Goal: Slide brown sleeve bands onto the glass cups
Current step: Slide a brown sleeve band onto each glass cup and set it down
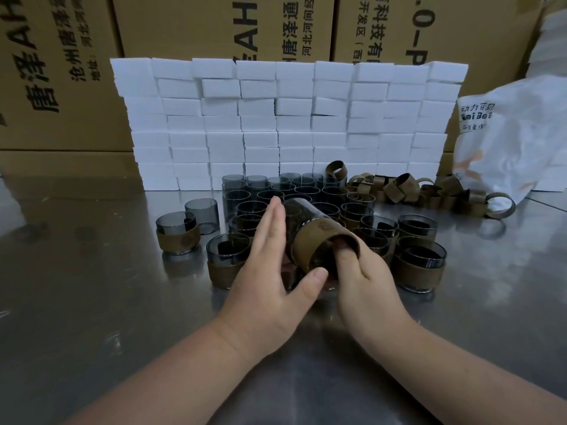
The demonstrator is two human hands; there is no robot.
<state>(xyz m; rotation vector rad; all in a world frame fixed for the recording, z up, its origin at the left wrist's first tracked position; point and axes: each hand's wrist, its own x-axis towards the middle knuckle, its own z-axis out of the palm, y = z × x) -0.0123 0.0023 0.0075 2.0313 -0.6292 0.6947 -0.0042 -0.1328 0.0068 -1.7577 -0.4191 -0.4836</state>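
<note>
A reflective steel table [92,302] carries a wall of white foam blocks [276,118] along its far edge, with printed cartons [61,72] behind. Over the table's middle a glass cup [296,211] is held tilted, its long axis running from near-right to far-left, bare glass end pointing away. The left hand [270,271] lies flat along its side, fingers straight. The right hand [368,280] hooks its thumb into the brown sleeve band [319,240] at the cup's near end.

On my right hand [365,280] the fingers are hidden under the cup [302,217], and the cartons [214,26] run off the top edge.
</note>
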